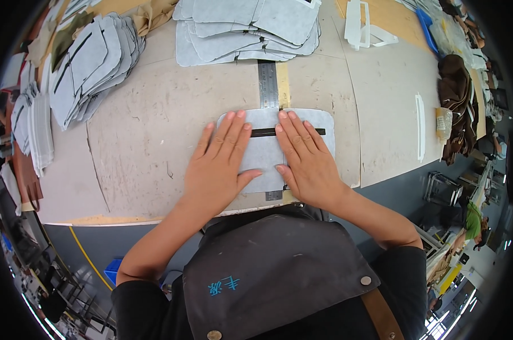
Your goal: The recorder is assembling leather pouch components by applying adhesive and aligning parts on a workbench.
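I see left hand [219,164] and right hand [307,161] flat, fingers spread, gripping nothing, pressing grey panel [268,156] over ruler [268,85], panel stacks [251,28] far.

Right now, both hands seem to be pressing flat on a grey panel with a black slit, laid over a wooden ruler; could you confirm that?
Nearly: the head view shows the ruler is metal, not wooden. Both the left hand and right hand do press flat on the grey panel with its black slit.
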`<state>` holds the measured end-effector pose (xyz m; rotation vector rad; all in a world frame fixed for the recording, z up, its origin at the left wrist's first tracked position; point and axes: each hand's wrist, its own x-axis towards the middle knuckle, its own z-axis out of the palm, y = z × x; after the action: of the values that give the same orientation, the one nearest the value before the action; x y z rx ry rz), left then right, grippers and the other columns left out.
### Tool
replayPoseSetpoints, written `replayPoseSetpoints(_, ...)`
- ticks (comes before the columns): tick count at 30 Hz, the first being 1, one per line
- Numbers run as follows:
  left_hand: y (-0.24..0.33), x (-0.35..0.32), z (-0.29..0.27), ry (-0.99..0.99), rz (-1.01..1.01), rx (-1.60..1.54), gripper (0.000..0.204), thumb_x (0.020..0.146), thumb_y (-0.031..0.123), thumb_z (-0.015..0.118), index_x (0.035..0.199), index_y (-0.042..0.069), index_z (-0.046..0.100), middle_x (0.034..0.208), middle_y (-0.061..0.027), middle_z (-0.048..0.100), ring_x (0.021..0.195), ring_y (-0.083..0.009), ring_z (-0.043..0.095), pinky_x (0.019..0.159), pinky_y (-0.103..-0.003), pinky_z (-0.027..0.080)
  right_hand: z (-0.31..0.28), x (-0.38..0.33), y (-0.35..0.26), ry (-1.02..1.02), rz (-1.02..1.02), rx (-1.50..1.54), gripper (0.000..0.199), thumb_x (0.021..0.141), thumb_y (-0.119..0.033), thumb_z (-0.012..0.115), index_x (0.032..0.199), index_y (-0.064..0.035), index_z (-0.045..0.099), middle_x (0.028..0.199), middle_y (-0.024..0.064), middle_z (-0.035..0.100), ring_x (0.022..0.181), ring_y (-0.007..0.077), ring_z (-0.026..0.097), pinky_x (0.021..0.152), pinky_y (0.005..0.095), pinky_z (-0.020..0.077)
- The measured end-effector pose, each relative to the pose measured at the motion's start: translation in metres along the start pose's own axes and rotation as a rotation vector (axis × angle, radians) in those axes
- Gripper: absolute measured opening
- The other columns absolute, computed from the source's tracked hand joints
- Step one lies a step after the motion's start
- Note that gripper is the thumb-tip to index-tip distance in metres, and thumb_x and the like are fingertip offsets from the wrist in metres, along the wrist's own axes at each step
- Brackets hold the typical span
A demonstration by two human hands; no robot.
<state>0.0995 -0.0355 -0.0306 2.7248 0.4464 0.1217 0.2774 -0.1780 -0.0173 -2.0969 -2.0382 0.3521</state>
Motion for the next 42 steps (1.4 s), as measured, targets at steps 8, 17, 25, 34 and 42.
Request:
replayPoseSetpoints(8, 0.023, 0.024, -0.002, 0.059, -0.020, 0.025, 0.083, 0.086, 0.047, 0.065, 0.145, -0.004, 0.038, 0.157, -0.0187, 0.031, 0.147, -0.0305, 0.027, 0.119, -0.047, 0.022, 0.005, 0.000, -0.001, 0.044, -0.005, 0.024, 0.063, 0.092, -0.025, 0.056, 0.142, 0.0089, 0.038, 0.155, 0.0228, 0.030, 0.147, 0.0344, 0.025, 0.120, 0.0450, 0.0192)
replayPoseSetpoints(17, 0.032, 0.040, 0.019, 0.030, 0.127, -0.089, 0.079, 0.089, 0.043, 0.063, 0.147, -0.003, 0.036, 0.157, -0.0198, 0.028, 0.148, -0.0333, 0.024, 0.120, -0.047, 0.019, 0.009, -0.013, 0.018, 0.100, 0.015, 0.045, 0.066, 0.093, -0.026, 0.055, 0.144, 0.0102, 0.035, 0.154, 0.0252, 0.030, 0.147, 0.0363, 0.025, 0.120, 0.0458, 0.0214)
replayPoseSetpoints(25, 0.029, 0.031, 0.013, 0.024, 0.096, 0.031, 0.081, 0.082, 0.053, 0.068, 0.142, 0.004, 0.047, 0.156, -0.0167, 0.033, 0.147, -0.0308, 0.026, 0.119, -0.051, 0.017, 0.002, -0.026, 0.029, 0.113, 0.080, 0.001, 0.076, 0.091, -0.037, 0.061, 0.144, 0.0102, 0.033, 0.155, 0.0255, 0.029, 0.146, 0.0362, 0.026, 0.119, 0.0450, 0.0216)
replayPoseSetpoints(34, 0.025, 0.022, -0.001, -0.076, 0.105, 0.100, 0.089, 0.076, 0.049, 0.074, 0.145, 0.002, 0.042, 0.158, -0.0207, 0.028, 0.148, -0.0361, 0.021, 0.119, -0.053, 0.014, -0.003, -0.052, 0.044, 0.189, 0.099, -0.006, 0.078, 0.090, -0.040, 0.063, 0.141, 0.0122, 0.036, 0.153, 0.0264, 0.031, 0.145, 0.0369, 0.028, 0.119, 0.0452, 0.0225)
replayPoseSetpoints(42, 0.020, 0.032, -0.029, -0.177, 0.055, 0.033, 0.093, 0.074, 0.028, 0.079, 0.149, 0.000, 0.032, 0.159, -0.0241, 0.022, 0.148, -0.0394, 0.020, 0.119, -0.051, 0.016, -0.020, -0.099, 0.075, 0.410, 0.224, 0.132, 0.059, 0.091, -0.025, 0.062, 0.137, 0.0078, 0.045, 0.147, 0.0245, 0.042, 0.140, 0.0365, 0.036, 0.114, 0.0464, 0.0309)
